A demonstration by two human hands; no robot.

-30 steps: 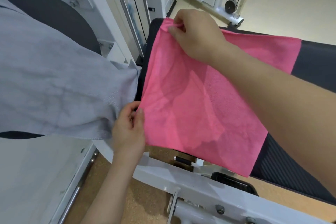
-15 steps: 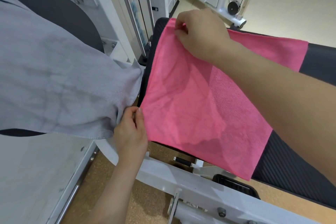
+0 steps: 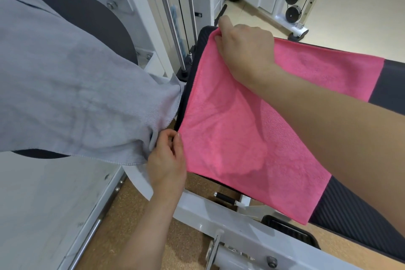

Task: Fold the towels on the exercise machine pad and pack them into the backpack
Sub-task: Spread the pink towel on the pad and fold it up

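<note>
Here, from the head camera, the pink towel (image 3: 241,133) lies spread over the dark exercise machine pad (image 3: 341,208), its near edge hanging a little past the pad's side. The right hand (image 3: 247,50) is closed on the far left corner, pinching the cloth between thumb and fingers; the left hand (image 3: 168,160) is closed narrowly on the near left corner in the same way. A grey towel (image 3: 72,98) is draped over a round dark pad to the left — its loose corner just beside the left hand, possibly touching it. No backpack shows anywhere.

The pink towel looks light, soft and limp — it will sag and crease wherever it is unsupported, so the corners seem the right hold, kept taut along that left edge while it is carried across to meet the opposite edge.
</note>
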